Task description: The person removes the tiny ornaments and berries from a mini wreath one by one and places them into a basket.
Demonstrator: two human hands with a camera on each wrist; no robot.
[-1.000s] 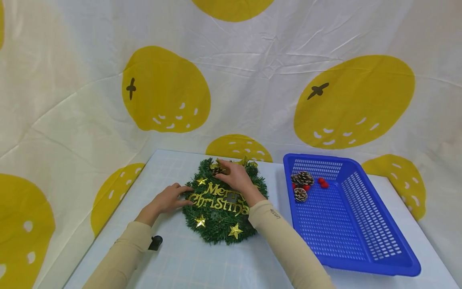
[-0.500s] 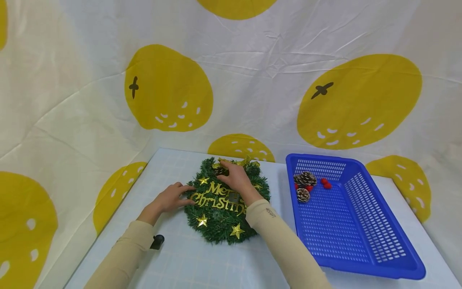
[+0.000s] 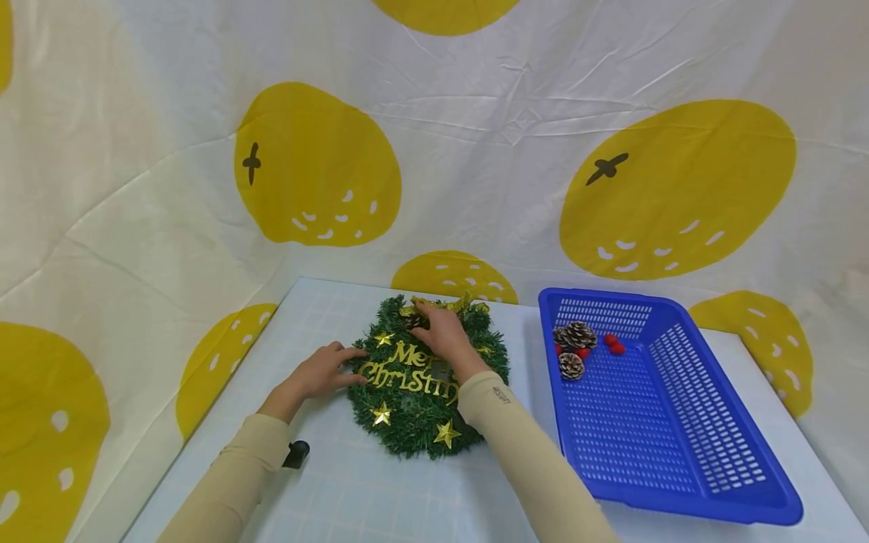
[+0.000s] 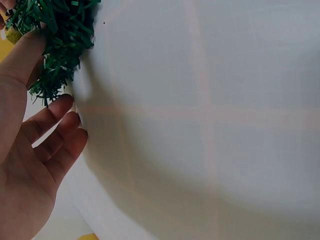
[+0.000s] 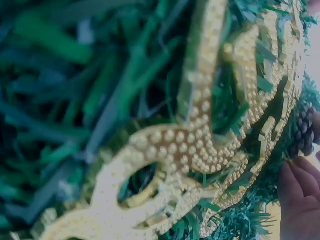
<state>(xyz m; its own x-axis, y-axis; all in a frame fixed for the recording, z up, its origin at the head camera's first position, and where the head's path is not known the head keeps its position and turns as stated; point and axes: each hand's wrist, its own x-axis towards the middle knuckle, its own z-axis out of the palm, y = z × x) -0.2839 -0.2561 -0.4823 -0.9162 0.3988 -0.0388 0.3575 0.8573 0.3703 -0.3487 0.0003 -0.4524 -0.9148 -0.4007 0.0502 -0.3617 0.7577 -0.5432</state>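
Observation:
A green Christmas wreath (image 3: 410, 434) lies on the table, with gold stars and gold "Merry Christmas" lettering (image 3: 407, 377) across it. At its upper left my right hand (image 3: 444, 335) holds a pine cone (image 5: 303, 131) between thumb and fingers, down against the greenery beside a gold ribbon bow (image 3: 465, 303). The hand partly hides the cone in the head view. My left hand (image 3: 319, 375) rests at the wreath's left edge, its thumb and forefinger spread and touching the greenery. In the left wrist view the other fingers (image 4: 62, 137) lie loosely just below the edge.
To the right stands a blue plastic basket (image 3: 736, 445), with several pine cones (image 3: 580, 335) and red berries (image 3: 615, 345) in its far left corner. A small black object (image 3: 296, 454) shows by my left sleeve. A patterned cloth (image 3: 475, 188) hangs behind the table.
The view has shifted slightly. My right forearm has swung a little to the left over the lettering, its fingers staying at the pine cone. The left hand keeps its place on the wreath.

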